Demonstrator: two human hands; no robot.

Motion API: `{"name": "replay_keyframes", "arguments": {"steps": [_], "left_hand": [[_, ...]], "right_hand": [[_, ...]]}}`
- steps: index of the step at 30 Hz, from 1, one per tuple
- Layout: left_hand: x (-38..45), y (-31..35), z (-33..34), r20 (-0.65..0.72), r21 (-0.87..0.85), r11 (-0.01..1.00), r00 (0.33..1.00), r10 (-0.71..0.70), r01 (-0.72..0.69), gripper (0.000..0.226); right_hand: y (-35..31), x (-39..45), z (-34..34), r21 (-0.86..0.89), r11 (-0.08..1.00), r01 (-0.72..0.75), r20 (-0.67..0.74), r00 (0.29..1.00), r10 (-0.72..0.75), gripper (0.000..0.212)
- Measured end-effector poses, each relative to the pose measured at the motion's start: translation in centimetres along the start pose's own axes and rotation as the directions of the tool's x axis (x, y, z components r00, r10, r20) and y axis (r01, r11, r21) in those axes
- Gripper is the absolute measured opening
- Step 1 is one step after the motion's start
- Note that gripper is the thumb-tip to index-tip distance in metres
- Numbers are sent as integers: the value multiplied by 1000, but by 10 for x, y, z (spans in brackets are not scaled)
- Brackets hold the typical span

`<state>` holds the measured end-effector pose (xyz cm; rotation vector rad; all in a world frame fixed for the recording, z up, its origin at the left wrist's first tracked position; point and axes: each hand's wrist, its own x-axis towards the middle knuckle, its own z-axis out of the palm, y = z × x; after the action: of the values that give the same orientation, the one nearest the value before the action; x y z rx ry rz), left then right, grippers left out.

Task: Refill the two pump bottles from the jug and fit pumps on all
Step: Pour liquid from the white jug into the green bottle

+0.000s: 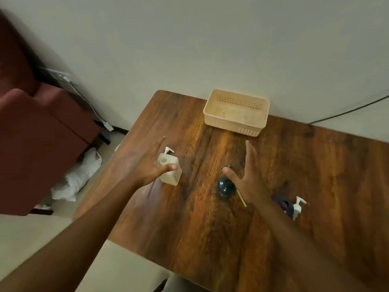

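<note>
Here both hands hover spread-fingered over the wooden counter (210, 228) — the left hand (136, 165) beside the capless jug (169, 168) at centre-left, the right hand (248, 178) above a dark round bottle (225, 187); a pump (297, 205) lies lower right, an empty basket (235, 111) upper centre.

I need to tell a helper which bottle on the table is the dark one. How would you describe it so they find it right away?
On the wooden table, look straight toward the near edge from the beige basket by the wall. The dark round bottle stands there, just left of the right hand. Unlike the pale square bottle by the left hand, it is dark, glossy and rounded.
</note>
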<state>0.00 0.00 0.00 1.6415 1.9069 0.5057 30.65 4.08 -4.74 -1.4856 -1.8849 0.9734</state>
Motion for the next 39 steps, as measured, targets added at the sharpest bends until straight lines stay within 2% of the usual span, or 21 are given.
{"name": "replay_keyframes", "arguments": {"steps": [2,4,9,15,20,23,27,32,35,37,39], "left_hand": [[7,-10,10,94,-117,993,996,-5,16,90],[12,-24,23,129,-133,991,992,4,13,86],[22,-50,40,68,-120,988,992,102,-94,80],[38,-85,51,80,-88,984,984,160,-153,83],[58,-127,61,31,-135,956,963,268,-261,98],[66,-158,64,-31,-167,954,969,247,-249,104],[74,-185,74,-4,-293,927,970,244,-234,100],[73,-172,89,-64,-404,868,955,288,-289,94],[70,-161,84,-43,-381,861,936,349,-338,95],[64,-151,84,-64,-278,883,924,376,-379,88],[55,-144,87,-110,-260,873,911,398,-413,77]], "right_hand": [[8,-5,12,99,993,-69,-11,997,71,108],[20,-14,24,173,978,-114,2,993,116,112],[44,-23,46,317,940,-128,-27,989,144,120],[68,-27,72,291,956,-15,-35,999,26,126],[86,-28,86,299,953,45,-122,993,-9,111],[91,-24,90,306,949,77,-150,988,-32,100],[99,-20,95,323,941,100,-172,984,-45,87],[101,-15,98,314,940,136,-188,979,-79,66],[97,-17,99,293,942,163,-193,975,-109,63],[93,-21,99,270,947,174,-196,973,-123,63],[88,-29,97,280,939,199,-224,965,-138,62]]}}
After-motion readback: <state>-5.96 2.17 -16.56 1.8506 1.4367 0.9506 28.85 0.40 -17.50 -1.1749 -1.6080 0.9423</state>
